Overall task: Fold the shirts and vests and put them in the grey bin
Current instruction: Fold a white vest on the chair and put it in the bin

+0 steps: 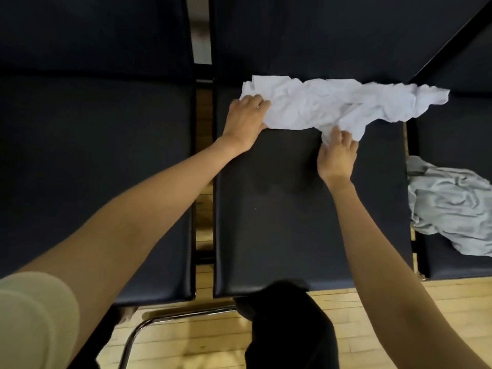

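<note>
A row of dark padded seats fills the frame. On the middle one, at upper centre, lies a crumpled white shirt, stretching toward the upper right. On the right seat, at the right edge, lies a rumpled grey garment. Wood floor shows along the bottom.

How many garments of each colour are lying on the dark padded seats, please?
Crumpled white cotton garment, held by both hands: 1
Crumpled pale grey fabric garment, on the seat to the right: 1
Total: 2
</note>
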`<state>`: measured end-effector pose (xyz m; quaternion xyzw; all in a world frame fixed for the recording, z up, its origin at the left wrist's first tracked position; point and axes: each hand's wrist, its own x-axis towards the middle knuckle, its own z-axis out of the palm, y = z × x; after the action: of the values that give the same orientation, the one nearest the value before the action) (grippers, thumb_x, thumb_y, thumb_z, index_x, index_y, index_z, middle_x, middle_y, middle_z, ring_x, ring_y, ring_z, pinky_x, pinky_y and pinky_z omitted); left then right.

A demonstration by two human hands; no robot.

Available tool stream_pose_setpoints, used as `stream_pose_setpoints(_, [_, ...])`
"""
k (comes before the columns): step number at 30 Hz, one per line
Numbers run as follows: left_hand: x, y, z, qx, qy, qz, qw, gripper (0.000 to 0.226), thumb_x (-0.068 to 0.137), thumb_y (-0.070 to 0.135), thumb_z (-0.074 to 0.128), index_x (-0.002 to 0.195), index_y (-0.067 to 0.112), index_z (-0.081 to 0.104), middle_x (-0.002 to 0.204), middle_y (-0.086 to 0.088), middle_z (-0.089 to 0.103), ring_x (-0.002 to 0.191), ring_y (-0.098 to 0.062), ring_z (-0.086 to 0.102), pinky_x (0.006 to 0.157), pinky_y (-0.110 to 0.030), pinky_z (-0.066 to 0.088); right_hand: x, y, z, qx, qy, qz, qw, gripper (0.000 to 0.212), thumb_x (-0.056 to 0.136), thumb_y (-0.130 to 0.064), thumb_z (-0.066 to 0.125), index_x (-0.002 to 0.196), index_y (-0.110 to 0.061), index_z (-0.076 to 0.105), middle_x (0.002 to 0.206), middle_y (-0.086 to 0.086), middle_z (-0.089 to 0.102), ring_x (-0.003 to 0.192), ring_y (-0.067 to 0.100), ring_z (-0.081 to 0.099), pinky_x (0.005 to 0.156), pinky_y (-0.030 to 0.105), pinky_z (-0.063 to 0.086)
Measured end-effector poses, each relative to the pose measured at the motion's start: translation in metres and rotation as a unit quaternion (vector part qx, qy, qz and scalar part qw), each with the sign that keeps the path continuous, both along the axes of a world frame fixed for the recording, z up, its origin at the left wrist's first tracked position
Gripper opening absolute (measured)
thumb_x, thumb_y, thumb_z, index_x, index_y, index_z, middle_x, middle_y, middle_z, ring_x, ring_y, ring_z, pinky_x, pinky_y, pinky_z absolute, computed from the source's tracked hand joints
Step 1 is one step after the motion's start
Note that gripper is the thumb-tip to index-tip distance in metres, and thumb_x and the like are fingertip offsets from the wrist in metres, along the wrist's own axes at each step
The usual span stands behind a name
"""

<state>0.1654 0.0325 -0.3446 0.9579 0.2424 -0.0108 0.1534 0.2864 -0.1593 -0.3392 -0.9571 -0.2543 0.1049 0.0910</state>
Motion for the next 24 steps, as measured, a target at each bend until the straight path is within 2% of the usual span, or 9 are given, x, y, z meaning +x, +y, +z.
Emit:
stream_pose_setpoints(2, [-0.003,-0.004,-0.007,0.012,-0.024,0.008,1.0,0.034,0.096,0.025,0.053,0.129,0.015,0.053,0.127,-0.006,0.054,0.12,-0.027,0.047,0.098,-0.04,0.035,0.004,0.001,-0.007,0.032,-0.028,-0.01,0.999,0.036,0.097,-0.012,0.044,0.132,0.001,0.043,0.128,0.021,0.047,0.112,0.037,0.045,0.098,0.039,0.034])
stream_pose_setpoints(6, [-0.034,-0.022,-0.013,-0.035,-0.071,0.002,0.997,0.027,0.097,0.025,0.052,0.12,0.016,0.061,0.121,-0.004,0.058,0.119,-0.025,0.047,0.095,-0.037,0.033,-0.008,-0.003,-0.006,0.152,0.042,-0.089,0.983,0.018,0.095,-0.009,0.048,0.109,0.0,0.055,0.11,0.012,0.057,0.098,0.023,0.054,0.078,0.025,0.04])
stream_pose_setpoints(9, [-0.071,-0.034,-0.015,-0.067,-0.119,0.013,0.991,0.021,0.094,0.024,0.057,0.111,0.015,0.065,0.112,-0.004,0.063,0.109,-0.026,0.053,0.086,-0.035,0.035,-0.036,-0.014,-0.003,0.177,0.091,-0.101,0.975,0.014,0.092,-0.007,0.051,0.1,0.0,0.06,0.092,0.003,0.058,0.084,0.014,0.053,0.07,0.02,0.04])
stream_pose_setpoints(11, [-0.099,-0.036,-0.01,-0.076,-0.177,0.037,0.981,0.015,0.091,0.019,0.062,0.103,0.012,0.067,0.101,-0.007,0.064,0.098,-0.03,0.057,0.078,-0.036,0.039,-0.057,-0.021,-0.002,0.214,0.14,-0.101,0.961,0.009,0.088,-0.005,0.055,0.083,-0.001,0.062,0.077,0.002,0.059,0.074,0.014,0.054,0.063,0.019,0.041])
stream_pose_setpoints(13, [-0.128,-0.035,0.0,-0.075,-0.227,0.064,0.969,0.013,0.09,0.015,0.062,0.1,0.01,0.067,0.096,-0.008,0.064,0.09,-0.03,0.058,0.074,-0.037,0.042,-0.078,-0.027,0.006,0.297,0.183,-0.104,0.931,0.018,0.084,-0.003,0.06,0.066,0.001,0.057,0.064,0.003,0.053,0.065,0.013,0.05,0.061,0.023,0.04])
stream_pose_setpoints(15, [-0.157,-0.034,0.013,-0.086,-0.265,0.089,0.956,0.015,0.091,0.019,0.058,0.1,0.011,0.066,0.094,-0.006,0.063,0.085,-0.026,0.057,0.074,-0.039,0.046,-0.103,-0.035,0.022,0.379,0.209,-0.098,0.896,0.018,0.083,-0.004,0.062,0.07,0.008,0.058,0.064,0.008,0.052,0.064,0.013,0.048,0.06,0.025,0.04])
stream_pose_setpoints(17, [-0.187,-0.034,0.025,-0.091,-0.293,0.101,0.947,0.017,0.093,0.022,0.056,0.101,0.012,0.065,0.094,-0.005,0.062,0.085,-0.024,0.058,0.076,-0.041,0.048,-0.128,-0.042,0.046,0.428,0.209,-0.075,0.876,0.009,0.084,-0.003,0.061,0.077,-0.004,0.067,0.069,0.001,0.061,0.065,0.01,0.054,0.06,0.02,0.044])
stream_pose_setpoints(19, [-0.218,-0.038,0.037,-0.071,-0.3,0.108,0.945,0.013,0.094,0.018,0.058,0.103,0.013,0.065,0.096,-0.003,0.062,0.087,-0.022,0.058,0.078,-0.042,0.048,-0.153,-0.052,0.075,0.458,0.201,-0.052,0.864,0.018,0.085,-0.002,0.061,0.082,-0.018,0.071,0.079,-0.005,0.069,0.076,0.007,0.063,0.068,0.018,0.049])
stream_pose_setpoints(24, [-0.287,-0.052,0.077,-0.029,-0.292,0.169,0.941,0.011,0.094,0.015,0.057,0.101,0.014,0.065,0.096,-0.003,0.063,0.088,-0.024,0.057,0.079,-0.039,0.047,-0.203,-0.075,0.152,0.498,0.17,0.009,0.85,0.017,0.085,-0.002,0.057,0.089,-0.013,0.07,0.088,-0.003,0.071,0.091,0.017,0.068,0.08,0.03,0.054])
